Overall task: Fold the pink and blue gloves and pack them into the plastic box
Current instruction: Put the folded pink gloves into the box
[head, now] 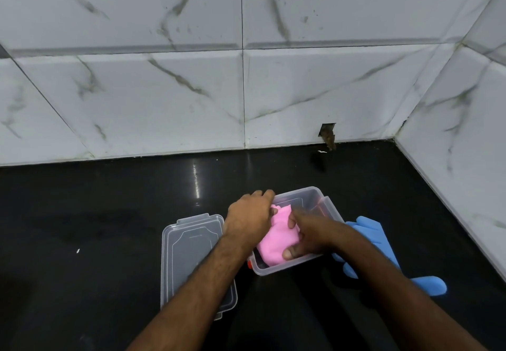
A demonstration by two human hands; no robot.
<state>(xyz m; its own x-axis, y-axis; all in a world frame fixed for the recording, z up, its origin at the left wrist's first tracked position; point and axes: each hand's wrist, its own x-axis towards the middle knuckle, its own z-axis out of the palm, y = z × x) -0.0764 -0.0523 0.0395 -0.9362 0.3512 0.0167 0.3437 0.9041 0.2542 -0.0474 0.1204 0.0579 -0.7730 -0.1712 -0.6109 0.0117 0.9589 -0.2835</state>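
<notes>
I see both hands down in the plastic box, which sits open on the black worktop near the corner of the marble-tiled wall. The folded pink glove lies inside the box, filling most of its near half. My right hand grips that glove, thumb curled against its near end and fingers bent over its far side. My left hand rests on the left rim of the box with its fingers curled over the glove's left edge; I cannot tell how firmly it pinches the fabric, but the fingertips are in contact with it. The blue glove lies flat on the worktop just to the right of the box, partly hidden under my right forearm, with 1 end sticking out past the arm toward me. The clear lid lies on the worktop just left of the box, under my left forearm.
</notes>
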